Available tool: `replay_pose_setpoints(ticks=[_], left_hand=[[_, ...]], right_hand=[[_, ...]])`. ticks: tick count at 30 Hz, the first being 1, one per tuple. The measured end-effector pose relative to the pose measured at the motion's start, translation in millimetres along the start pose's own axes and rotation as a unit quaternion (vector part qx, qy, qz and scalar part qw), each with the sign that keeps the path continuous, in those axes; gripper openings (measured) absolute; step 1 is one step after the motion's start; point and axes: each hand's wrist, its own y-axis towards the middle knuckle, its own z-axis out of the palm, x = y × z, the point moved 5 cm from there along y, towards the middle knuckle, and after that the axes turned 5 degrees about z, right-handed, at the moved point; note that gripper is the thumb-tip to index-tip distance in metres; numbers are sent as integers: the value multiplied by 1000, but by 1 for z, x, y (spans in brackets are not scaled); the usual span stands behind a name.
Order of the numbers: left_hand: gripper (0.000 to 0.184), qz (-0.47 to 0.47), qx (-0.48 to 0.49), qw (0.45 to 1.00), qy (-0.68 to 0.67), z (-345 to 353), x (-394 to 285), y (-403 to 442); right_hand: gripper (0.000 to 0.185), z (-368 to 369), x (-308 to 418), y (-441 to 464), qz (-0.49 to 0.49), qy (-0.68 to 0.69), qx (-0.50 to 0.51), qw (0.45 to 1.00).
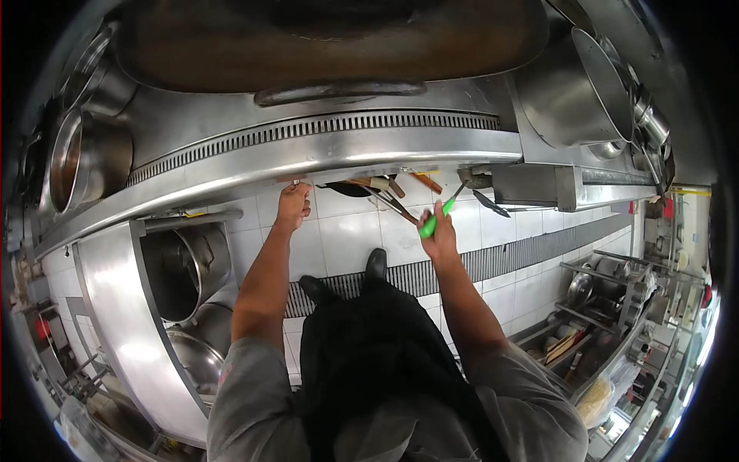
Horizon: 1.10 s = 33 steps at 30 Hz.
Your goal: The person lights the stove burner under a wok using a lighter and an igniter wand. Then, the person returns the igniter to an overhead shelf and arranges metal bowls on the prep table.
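My left hand (295, 206) is closed right under the front rim of the steel stove (331, 154). A small metal part (295, 183) shows at its fingertips, but what the fingers grip is hidden. In my right hand (440, 240) is a green-handled tool (433, 222), wrapped by the fingers. Its thin metal shaft points forward and to the right, toward the stove's underside. Above the stove rim lies a large wide pan (331, 61) with a dark handle bar (339, 92) along its near side.
Large steel pots stand on the stove at right (570, 92) and left (92, 158). Below the rim, a dark pan (346, 189) and wooden handles (427, 182) show. A big pot (185, 269) is on the lower left shelf. A floor drain grate (493, 266) crosses the tiles by my shoes.
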Motion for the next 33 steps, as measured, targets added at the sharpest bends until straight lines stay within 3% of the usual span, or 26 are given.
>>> replay_pose_setpoints(ticks=[5, 12, 15, 16, 17, 19, 20, 21, 22, 23, 24, 26, 28, 31, 33], left_hand=[[14, 4, -4, 1000, 28, -2, 3, 0], [22, 38, -23, 997, 62, 1, -11, -15], [33, 96, -98, 981, 140, -4, -17, -38], [35, 219, -139, 923, 284, -17, -18, -47], [38, 335, -179, 826, 417, -29, -17, -64], [38, 359, -149, 855, 342, -6, -53, -140], [38, 412, -122, 838, 335, 11, -83, -182], [39, 465, -94, 818, 325, 30, -119, -218], [39, 531, -93, 766, 350, 50, -159, -254], [38, 593, -92, 708, 373, 69, -197, -291], [38, 650, -92, 644, 392, 86, -228, -321], [39, 738, -79, 567, 357, 114, -276, -357], [38, 753, -36, 525, 394, 149, -319, -375], [36, 727, 47, 495, 473, 175, -330, -349], [30, 714, 34, 487, 501, 184, -333, -339]], right_hand=[[37, 46, 8, 60, -68, 39, -24, 997], [46, 47, 11, 95, -73, 29, -88, 993], [34, 29, 5, 94, -111, -2, -45, 993], [32, 34, 9, 99, -122, -8, -14, 992], [27, 32, 8, 93, -138, -42, -7, 990], [35, 6, 8, 76, -113, -110, -26, 987], [33, -20, 3, 66, -83, -161, -88, 980], [24, -51, -2, 63, -88, -215, -69, 970], [13, -76, -7, 48, -22, -247, -62, 967], [13, -92, -11, 18, -24, -226, -20, 974], [9, -104, -13, -16, -5, -219, -53, 974], [10, -124, -12, -72, 43, -302, -55, 951], [22, -141, -11, -123, 127, -365, -54, 921], [43, -159, -10, -168, 92, -419, -41, 902], [50, -141, -4, -196, 47, -431, -4, 901]])
